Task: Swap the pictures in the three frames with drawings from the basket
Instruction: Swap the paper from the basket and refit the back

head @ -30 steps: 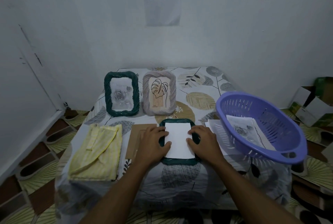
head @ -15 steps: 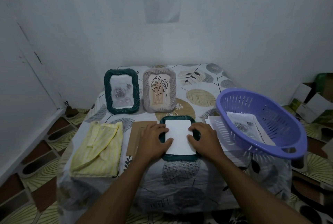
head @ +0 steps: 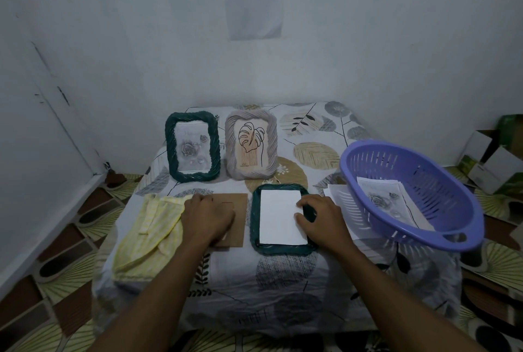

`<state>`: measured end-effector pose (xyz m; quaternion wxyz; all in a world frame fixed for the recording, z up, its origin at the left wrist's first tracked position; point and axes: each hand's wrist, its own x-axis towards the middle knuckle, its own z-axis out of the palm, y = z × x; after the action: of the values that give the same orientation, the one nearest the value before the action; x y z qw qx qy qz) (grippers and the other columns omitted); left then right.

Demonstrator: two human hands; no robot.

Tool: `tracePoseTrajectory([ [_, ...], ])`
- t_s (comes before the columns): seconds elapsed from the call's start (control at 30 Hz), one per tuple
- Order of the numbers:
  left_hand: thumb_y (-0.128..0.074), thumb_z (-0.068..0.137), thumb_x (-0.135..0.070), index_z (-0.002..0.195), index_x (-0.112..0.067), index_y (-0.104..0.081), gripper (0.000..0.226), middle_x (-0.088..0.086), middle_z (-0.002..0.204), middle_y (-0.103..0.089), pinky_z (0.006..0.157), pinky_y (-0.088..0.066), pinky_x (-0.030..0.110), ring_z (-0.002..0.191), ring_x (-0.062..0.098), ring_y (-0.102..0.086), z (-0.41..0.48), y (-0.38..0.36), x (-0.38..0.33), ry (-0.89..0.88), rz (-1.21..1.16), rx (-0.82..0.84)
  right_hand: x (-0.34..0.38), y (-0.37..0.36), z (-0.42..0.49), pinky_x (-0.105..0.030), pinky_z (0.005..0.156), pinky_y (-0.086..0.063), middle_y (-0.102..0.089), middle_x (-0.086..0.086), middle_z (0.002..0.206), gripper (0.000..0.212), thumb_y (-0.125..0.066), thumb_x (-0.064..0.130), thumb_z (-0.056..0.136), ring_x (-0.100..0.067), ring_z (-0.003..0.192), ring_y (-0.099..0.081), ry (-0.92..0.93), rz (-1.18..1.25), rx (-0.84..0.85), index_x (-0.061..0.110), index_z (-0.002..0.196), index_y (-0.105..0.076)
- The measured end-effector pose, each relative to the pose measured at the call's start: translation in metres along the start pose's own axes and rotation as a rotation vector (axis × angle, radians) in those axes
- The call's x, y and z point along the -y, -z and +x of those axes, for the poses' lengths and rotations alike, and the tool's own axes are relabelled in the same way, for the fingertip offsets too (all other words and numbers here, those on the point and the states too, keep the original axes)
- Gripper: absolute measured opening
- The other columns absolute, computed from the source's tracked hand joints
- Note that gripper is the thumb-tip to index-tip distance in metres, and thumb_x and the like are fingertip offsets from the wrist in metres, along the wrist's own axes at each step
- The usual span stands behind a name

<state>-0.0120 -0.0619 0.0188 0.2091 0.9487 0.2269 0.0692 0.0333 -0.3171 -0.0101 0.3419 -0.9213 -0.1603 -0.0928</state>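
Lower centre, my left hand lies palm down on the brown board. Its fingers are bent, but I cannot tell whether they grip or only press. I judge the board closes the frame next. Just right, the flat frame lies face down with a white sheet in its opening. My right hand curls over its right rim, fingertips on the sheet to keep it seated. Further right, the basket holds a drawing. Beyond, a green frame and a grey frame stand upright.

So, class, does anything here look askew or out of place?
The purple basket sits tilted, partly on loose papers. One green frame lies face down, its backing board removed beside it.
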Motion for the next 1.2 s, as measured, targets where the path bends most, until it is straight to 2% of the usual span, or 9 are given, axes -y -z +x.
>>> tracePoseTrajectory([
  [0.17, -0.061, 0.069, -0.05, 0.094, -0.014, -0.065, 0.044, 0.009, 0.113, -0.059, 0.09, -0.046, 0.038, 0.106, 0.029, -0.052, -0.002, -0.008, 0.003, -0.041, -0.029, -0.054, 0.001, 0.0, 0.0, -0.041, 0.096, -0.041, -0.064, 0.005, 0.118, 0.023, -0.066, 0.032, 0.085, -0.019, 0.109, -0.053, -0.001, 0.003, -0.004, 0.023, 0.106, -0.066],
  [0.3, -0.062, 0.058, -0.036, 0.057, -0.015, -0.051, 0.024, 0.004, 0.071, -0.058, 0.064, -0.045, 0.033, 0.078, 0.029, -0.06, -0.003, -0.006, 0.0, -0.033, -0.127, -0.057, 0.0, 0.001, -0.001, -0.042, 0.098, -0.041, -0.063, 0.005, 0.119, 0.025, -0.066, 0.032, 0.085, -0.018, 0.109, -0.053, -0.006, 0.011, 0.008, 0.023, 0.107, -0.066],
  [0.4, -0.063, 0.054, -0.03, 0.049, -0.014, -0.048, 0.022, 0.002, 0.05, -0.048, 0.051, -0.046, 0.037, 0.056, 0.023, -0.056, -0.008, 0.003, -0.007, -0.01, -0.247, -0.071, 0.001, 0.001, -0.001, -0.041, 0.098, -0.04, -0.063, 0.005, 0.121, 0.025, -0.065, 0.031, 0.085, -0.019, 0.112, -0.052, -0.01, 0.006, 0.013, 0.022, 0.108, -0.067],
  [0.53, -0.072, 0.065, -0.025, 0.06, -0.025, -0.039, 0.033, 0.005, 0.068, -0.052, 0.063, -0.048, 0.037, 0.065, 0.019, -0.05, -0.013, 0.015, -0.019, 0.003, -0.376, -0.083, 0.002, 0.002, -0.001, -0.043, 0.1, -0.04, -0.063, 0.005, 0.121, 0.025, -0.065, 0.031, 0.085, -0.018, 0.111, -0.054, -0.018, 0.026, 0.013, 0.022, 0.109, -0.068],
  [0.63, -0.075, 0.069, -0.027, 0.081, -0.015, -0.057, 0.025, 0.003, 0.086, -0.057, 0.068, -0.043, 0.028, 0.079, 0.016, -0.052, -0.01, 0.018, -0.028, -0.027, -0.396, -0.098, 0.002, 0.004, 0.0, -0.042, 0.1, -0.043, -0.062, 0.005, 0.122, 0.025, -0.066, 0.032, 0.085, -0.016, 0.112, -0.055, -0.03, 0.096, -0.003, 0.023, 0.109, -0.068],
  [0.77, -0.076, 0.072, -0.028, 0.101, -0.009, -0.06, 0.038, -0.001, 0.089, -0.057, 0.045, -0.037, 0.007, 0.06, 0.004, -0.05, -0.009, 0.02, -0.049, -0.038, -0.469, -0.047, 0.007, 0.014, 0.005, -0.025, 0.096, -0.034, -0.056, 0.001, 0.122, 0.024, -0.066, 0.025, 0.088, -0.012, 0.113, -0.048, -0.015, 0.15, -0.058, 0.016, 0.11, -0.066],
  [0.97, -0.073, 0.062, -0.047, 0.104, -0.017, -0.06, 0.053, 0.001, 0.107, -0.06, 0.077, -0.055, 0.036, 0.09, 0.021, -0.06, -0.012, 0.007, -0.087, -0.068, -0.5, 0.038, 0.045, 0.036, 0.023, -0.026, 0.066, -0.056, -0.07, -0.003, 0.099, 0.031, -0.065, 0.021, 0.09, -0.015, 0.081, -0.068, -0.201, 0.552, 0.023, 0.016, 0.12, -0.061],
  [1.07, -0.067, 0.075, -0.051, 0.106, -0.016, -0.065, 0.047, -0.002, 0.106, -0.063, 0.084, -0.05, 0.032, 0.095, 0.016, -0.059, -0.017, 0.0, -0.095, -0.134, -0.539, 0.059, 0.048, 0.036, 0.025, -0.034, 0.064, -0.059, -0.069, -0.011, 0.093, 0.038, -0.068, 0.007, 0.086, -0.023, 0.074, -0.068, -0.288, 0.62, 0.018, 0.011, 0.123, -0.061],
  [1.2, -0.064, 0.087, -0.023, 0.118, -0.014, -0.065, 0.032, 0.004, 0.118, -0.067, 0.09, -0.046, 0.026, 0.097, 0.012, -0.058, -0.018, -0.001, -0.08, -0.233, -0.567, 0.121, 0.037, 0.039, 0.019, -0.028, 0.059, -0.056, -0.068, -0.011, 0.09, 0.051, -0.068, 0.0, 0.084, -0.023, 0.071, -0.067, -0.338, 0.555, 0.044, 0.012, 0.132, -0.054],
])
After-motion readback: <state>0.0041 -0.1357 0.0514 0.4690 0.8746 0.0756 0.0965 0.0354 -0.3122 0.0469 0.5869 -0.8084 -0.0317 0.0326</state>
